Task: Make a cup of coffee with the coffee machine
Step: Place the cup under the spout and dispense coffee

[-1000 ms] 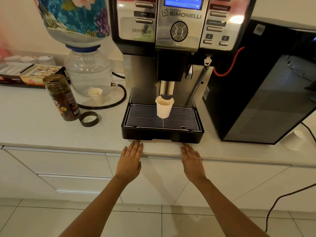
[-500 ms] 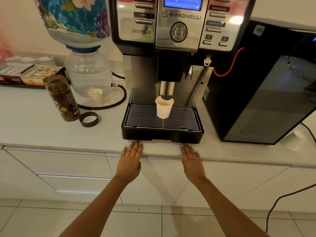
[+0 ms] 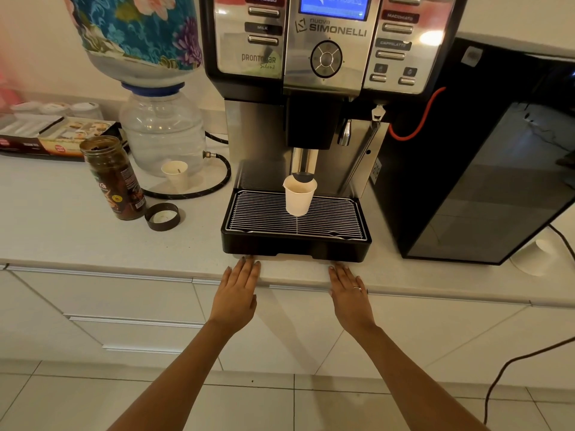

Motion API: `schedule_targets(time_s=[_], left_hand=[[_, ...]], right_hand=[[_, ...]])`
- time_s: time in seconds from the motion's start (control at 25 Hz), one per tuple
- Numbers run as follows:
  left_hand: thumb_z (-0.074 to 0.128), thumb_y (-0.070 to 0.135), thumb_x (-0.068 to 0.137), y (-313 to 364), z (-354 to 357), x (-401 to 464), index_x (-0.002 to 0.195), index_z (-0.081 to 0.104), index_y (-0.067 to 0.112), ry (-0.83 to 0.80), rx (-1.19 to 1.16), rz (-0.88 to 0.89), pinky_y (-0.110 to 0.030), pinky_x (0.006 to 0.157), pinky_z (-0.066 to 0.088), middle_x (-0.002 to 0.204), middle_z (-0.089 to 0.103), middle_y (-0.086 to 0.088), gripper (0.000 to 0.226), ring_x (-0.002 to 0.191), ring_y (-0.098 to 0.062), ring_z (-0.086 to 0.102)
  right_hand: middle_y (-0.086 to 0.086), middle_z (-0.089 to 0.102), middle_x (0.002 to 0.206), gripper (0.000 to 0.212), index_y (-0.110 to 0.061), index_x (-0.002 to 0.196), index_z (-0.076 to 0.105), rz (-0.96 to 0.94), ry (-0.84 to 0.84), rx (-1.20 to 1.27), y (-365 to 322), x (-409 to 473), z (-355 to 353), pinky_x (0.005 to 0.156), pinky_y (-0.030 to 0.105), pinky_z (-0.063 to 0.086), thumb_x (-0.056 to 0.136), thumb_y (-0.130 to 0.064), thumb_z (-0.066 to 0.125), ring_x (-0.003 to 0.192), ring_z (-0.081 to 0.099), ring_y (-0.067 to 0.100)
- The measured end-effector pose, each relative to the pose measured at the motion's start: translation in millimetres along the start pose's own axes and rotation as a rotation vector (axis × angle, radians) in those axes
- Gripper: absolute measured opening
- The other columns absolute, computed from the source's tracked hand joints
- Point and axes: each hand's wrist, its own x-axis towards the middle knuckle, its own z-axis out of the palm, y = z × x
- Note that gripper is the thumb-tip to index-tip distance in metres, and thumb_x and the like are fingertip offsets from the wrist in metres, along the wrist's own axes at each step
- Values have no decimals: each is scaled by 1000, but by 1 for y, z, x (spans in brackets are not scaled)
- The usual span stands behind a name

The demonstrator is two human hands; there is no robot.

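A silver and black coffee machine [image 3: 326,57] stands on the white counter, its blue screen reading "in progress". A small white paper cup [image 3: 298,197] sits on the drip tray grille [image 3: 264,216], right under the spout [image 3: 303,177]. My left hand [image 3: 238,293] lies flat on the counter's front edge, fingers straight, just before the tray's left corner. My right hand [image 3: 350,295], with a ring, lies flat the same way before the tray's right corner. Neither hand holds anything.
Left of the machine stand an open brown coffee jar [image 3: 113,178], its lid [image 3: 162,216], a second paper cup [image 3: 175,174] and a water bottle [image 3: 161,132] with a hose. A black appliance [image 3: 485,181] stands to the right, with an overturned paper cup [image 3: 535,256] beside it.
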Motion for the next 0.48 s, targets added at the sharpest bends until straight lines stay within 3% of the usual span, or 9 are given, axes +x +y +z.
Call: schedule_targets(time_s=[0.48], left_hand=[[45, 30, 96, 1, 0, 0, 152, 1, 15, 5, -6, -2, -41, 117, -2, 160, -3, -8, 72, 147, -25, -5]], right_hand=[[5, 13, 158, 55, -14, 149, 16, 3, -12, 1, 0, 0, 1, 117, 42, 10, 99, -23, 40, 146, 9, 21]])
